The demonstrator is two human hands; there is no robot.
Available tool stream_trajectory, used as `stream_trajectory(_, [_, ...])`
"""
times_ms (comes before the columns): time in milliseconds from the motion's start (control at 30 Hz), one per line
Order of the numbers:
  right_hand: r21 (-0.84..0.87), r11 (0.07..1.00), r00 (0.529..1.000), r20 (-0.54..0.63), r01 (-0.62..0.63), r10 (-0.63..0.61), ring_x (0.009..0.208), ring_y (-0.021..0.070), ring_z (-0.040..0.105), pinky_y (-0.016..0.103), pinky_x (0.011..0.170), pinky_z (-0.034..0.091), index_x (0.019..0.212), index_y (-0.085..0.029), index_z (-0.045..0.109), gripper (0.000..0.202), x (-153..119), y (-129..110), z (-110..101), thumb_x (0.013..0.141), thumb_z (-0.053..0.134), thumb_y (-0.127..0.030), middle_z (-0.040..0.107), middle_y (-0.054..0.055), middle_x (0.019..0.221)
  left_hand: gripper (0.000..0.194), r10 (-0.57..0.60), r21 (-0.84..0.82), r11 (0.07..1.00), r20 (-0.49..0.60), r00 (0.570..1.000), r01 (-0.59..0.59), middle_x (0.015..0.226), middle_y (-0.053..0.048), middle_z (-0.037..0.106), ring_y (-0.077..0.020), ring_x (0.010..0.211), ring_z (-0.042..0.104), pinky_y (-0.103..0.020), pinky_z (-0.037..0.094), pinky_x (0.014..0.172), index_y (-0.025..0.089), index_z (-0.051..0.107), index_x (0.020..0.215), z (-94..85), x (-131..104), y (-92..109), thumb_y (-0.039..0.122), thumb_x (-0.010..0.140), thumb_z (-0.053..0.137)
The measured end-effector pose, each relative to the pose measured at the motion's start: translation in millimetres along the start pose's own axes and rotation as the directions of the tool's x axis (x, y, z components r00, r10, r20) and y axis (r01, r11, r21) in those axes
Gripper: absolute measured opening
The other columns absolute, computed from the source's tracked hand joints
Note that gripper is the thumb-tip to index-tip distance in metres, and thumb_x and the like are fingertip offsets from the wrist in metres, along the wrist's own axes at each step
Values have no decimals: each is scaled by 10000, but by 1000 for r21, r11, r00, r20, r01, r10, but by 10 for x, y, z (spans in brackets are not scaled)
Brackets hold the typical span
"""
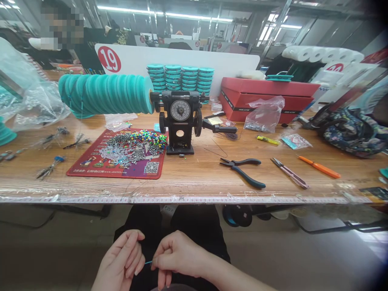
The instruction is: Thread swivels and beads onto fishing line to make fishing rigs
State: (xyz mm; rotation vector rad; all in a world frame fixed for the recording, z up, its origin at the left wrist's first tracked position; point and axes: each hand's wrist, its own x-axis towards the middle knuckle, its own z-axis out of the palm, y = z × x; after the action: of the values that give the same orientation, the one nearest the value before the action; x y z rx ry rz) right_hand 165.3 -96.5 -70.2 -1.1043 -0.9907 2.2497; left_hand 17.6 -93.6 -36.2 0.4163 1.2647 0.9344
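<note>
Below the table edge, over the lap, my left hand [123,258] is closed, its fingers curled round one end of a thin blue strand [148,262]. The other end of that strand runs into the pinched fingertips of my right hand [177,254]. Only a short piece of it shows between the hands. On the table beyond stands a black winding device [180,121] with a dial, bearing a row of teal foam spools [106,93]. A red mat [91,163] to its left carries heaps of coloured beads [151,138] and small metal pieces.
Pliers [247,171], a pink cutter [291,173] and an orange tool [318,166] lie at the right. Behind are stacked teal spools [172,79] and a red box [266,97]. A measuring tape [194,199] lines the table edge. A person [91,40] is at the back left.
</note>
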Motion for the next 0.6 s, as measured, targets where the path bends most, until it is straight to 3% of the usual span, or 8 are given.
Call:
stream_trajectory(233, [-96,995,999,-31,-15,12,309,53,434,159,382,383,654,-127,585,99,-28,11,-15,626,498,-163,517,-58,392,270,-6,-13,1000,-7,1000,6,427,103,257,-38,411,191,-164,283,380,154,615,662,44,28,-48,403,607,707])
stream_trajectory(433, [-219,974,991,-131,-61,32,276,46,357,140,314,275,691,-132,642,142,-72,-44,-20,612,532,-175,444,-76,333,257,-24,-35,999,9,1000,24,411,103,281,-35,396,209,-163,289,372,156,618,668,70,20,-104,387,608,713])
stream_trajectory(600, [-85,996,994,-106,1,-10,373,71,477,169,415,394,613,-130,600,86,-56,-15,-17,574,525,-148,520,-44,414,239,-21,-54,998,23,1000,22,420,72,420,-68,444,402,-196,435,487,170,626,663,54,16,0,355,568,746])
